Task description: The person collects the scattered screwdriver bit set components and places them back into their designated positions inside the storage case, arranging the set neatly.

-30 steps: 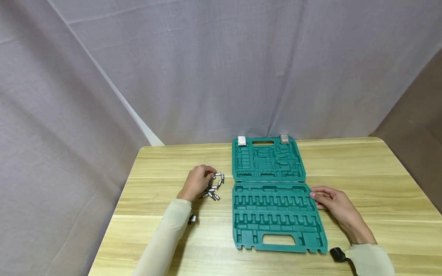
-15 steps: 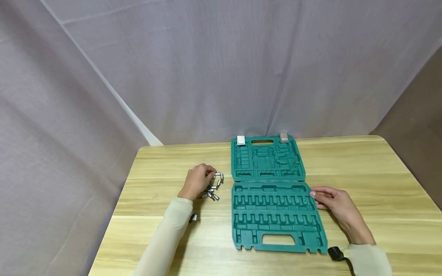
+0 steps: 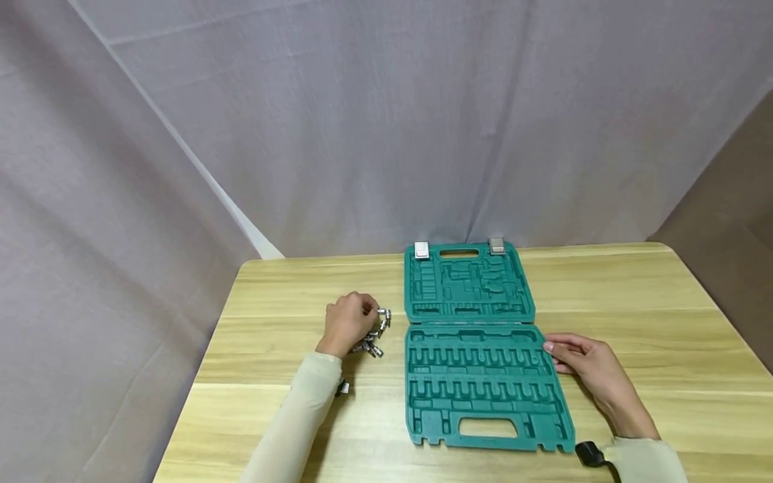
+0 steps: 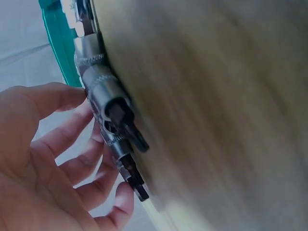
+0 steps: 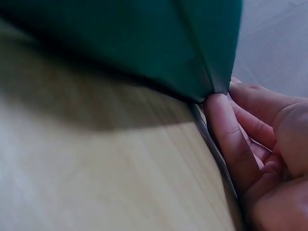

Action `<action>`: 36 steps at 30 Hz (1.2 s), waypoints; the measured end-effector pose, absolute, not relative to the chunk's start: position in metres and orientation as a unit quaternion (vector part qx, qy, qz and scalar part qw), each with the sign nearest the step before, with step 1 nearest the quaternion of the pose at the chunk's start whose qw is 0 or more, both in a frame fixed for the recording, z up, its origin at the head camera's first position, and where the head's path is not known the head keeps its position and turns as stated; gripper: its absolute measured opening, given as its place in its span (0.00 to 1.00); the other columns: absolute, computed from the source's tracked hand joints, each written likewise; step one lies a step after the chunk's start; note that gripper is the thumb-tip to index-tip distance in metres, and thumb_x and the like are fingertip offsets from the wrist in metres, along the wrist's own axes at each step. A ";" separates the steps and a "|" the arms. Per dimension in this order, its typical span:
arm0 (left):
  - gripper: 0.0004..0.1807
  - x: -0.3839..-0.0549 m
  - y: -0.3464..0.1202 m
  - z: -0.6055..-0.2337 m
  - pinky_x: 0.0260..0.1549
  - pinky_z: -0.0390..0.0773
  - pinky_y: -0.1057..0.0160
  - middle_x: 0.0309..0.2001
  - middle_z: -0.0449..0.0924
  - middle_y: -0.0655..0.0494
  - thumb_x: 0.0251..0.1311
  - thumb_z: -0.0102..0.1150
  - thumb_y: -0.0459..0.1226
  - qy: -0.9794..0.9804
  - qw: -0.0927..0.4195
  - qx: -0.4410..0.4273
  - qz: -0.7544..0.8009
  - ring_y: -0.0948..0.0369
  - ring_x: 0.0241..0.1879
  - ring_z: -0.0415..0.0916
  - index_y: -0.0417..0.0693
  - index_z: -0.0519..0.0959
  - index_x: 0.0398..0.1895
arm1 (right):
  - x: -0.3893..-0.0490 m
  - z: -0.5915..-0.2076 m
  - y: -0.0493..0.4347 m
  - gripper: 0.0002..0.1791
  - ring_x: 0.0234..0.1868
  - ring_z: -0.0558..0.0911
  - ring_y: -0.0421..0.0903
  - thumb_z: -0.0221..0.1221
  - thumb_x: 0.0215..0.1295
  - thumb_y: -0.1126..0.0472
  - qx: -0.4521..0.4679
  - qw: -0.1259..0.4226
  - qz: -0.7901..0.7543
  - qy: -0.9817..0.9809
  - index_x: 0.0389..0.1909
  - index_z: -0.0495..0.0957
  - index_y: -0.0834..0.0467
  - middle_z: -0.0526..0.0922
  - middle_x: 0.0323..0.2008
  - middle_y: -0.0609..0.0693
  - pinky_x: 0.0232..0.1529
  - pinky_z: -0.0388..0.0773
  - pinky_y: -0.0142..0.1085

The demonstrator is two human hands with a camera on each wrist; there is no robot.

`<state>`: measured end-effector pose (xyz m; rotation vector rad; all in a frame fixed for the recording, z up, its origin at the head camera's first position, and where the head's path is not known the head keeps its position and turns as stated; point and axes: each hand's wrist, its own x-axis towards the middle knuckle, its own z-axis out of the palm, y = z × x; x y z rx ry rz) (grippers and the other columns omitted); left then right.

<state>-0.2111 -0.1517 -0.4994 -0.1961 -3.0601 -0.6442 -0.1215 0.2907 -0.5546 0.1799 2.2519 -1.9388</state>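
Several metal bit sockets [image 3: 376, 350] lie in a loose pile on the table, left of an opened green plastic tool case [image 3: 486, 424]. My left hand [image 3: 350, 322] is over the pile, covering part of it. In the left wrist view, the thumb and fingers of the left hand [image 4: 62, 154] reach behind the bit sockets [image 4: 108, 91]; the fingertips are partly hidden, so I cannot tell whether one is pinched. My right hand [image 3: 588, 365] holds the case's right edge near the hinge, thumb on top. Close up, the right hand's fingers [image 5: 228, 139] are at the green case's edge [image 5: 192, 57].
The case lies flat with its lid [image 3: 430, 288] folded back, two metal latches at the far end. Its moulded slots show no sockets. A wooden table [image 3: 284, 288] carries everything, and a grey curtain [image 3: 374, 134] hangs behind its far edge.
My left hand has turned and shifted slightly to the right, covering more of the bit sockets. The right hand keeps its hold on the case edge. The head view has tilted a little.
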 end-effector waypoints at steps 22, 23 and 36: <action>0.06 -0.213 -0.143 -0.498 0.48 0.68 0.47 0.36 0.87 0.59 0.72 0.66 0.43 -0.975 0.005 -0.027 -0.221 0.54 0.39 0.80 0.52 0.85 0.38 | -0.123 -0.553 0.287 0.27 0.36 0.85 0.36 0.63 0.77 0.55 0.069 0.071 -0.623 0.776 0.64 0.77 0.74 0.89 0.38 0.35 0.38 0.86 0.32; 0.07 -0.213 -0.143 -0.498 0.48 0.68 0.46 0.35 0.88 0.59 0.73 0.65 0.44 -0.974 0.013 -0.028 -0.225 0.55 0.37 0.81 0.52 0.85 0.39 | -0.123 -0.554 0.287 0.27 0.36 0.85 0.36 0.63 0.77 0.55 0.070 0.071 -0.622 0.777 0.63 0.77 0.74 0.89 0.37 0.36 0.38 0.86 0.32; 0.03 -0.201 -0.145 -0.492 0.37 0.83 0.58 0.35 0.88 0.57 0.66 0.71 0.36 -0.905 0.067 -0.035 -0.419 0.62 0.33 0.83 0.48 0.86 0.37 | -0.123 -0.557 0.284 0.24 0.35 0.85 0.36 0.63 0.77 0.56 0.066 0.061 -0.626 0.775 0.60 0.80 0.72 0.88 0.36 0.37 0.37 0.86 0.32</action>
